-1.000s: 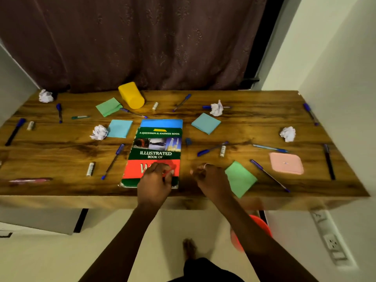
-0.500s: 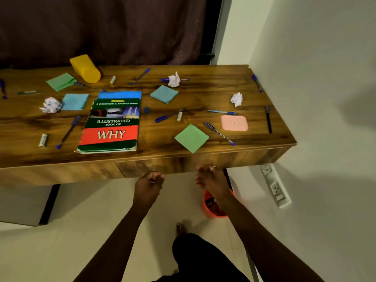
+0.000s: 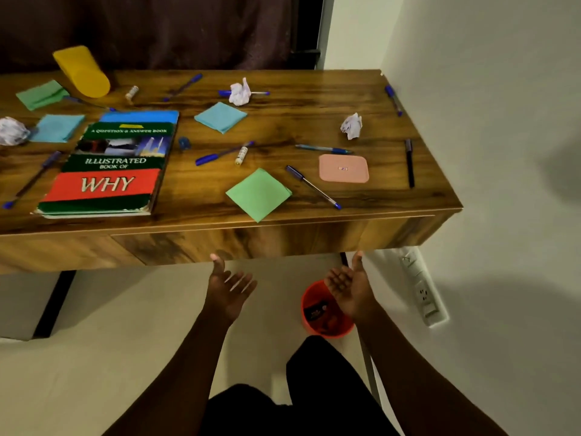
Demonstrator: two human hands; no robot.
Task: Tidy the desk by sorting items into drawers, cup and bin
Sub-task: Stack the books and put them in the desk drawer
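Observation:
The wooden desk (image 3: 314, 89) carries a large book (image 3: 107, 165) titled "Why", several blue pens, crumpled paper balls (image 3: 351, 125), green (image 3: 258, 194) and blue (image 3: 220, 116) sticky pads, a pink pad (image 3: 343, 168) and a yellow cup (image 3: 82, 72) lying on its side. A shut drawer front (image 3: 251, 240) runs under the desk edge. My left hand (image 3: 229, 286) and right hand (image 3: 349, 286) are palm-up and empty just below that drawer front, fingers spread. An orange bin (image 3: 317, 322) stands on the floor under my right hand.
A white wall closes the desk's right end, with a socket strip (image 3: 423, 287) low on it. Dark curtain hangs behind the desk. Pale floor lies below, and my dark-clothed legs fill the bottom middle.
My hands came off the desk top and dropped below its front edge. They went from closed to palm-up and spread. The view swung right and down, showing the bin.

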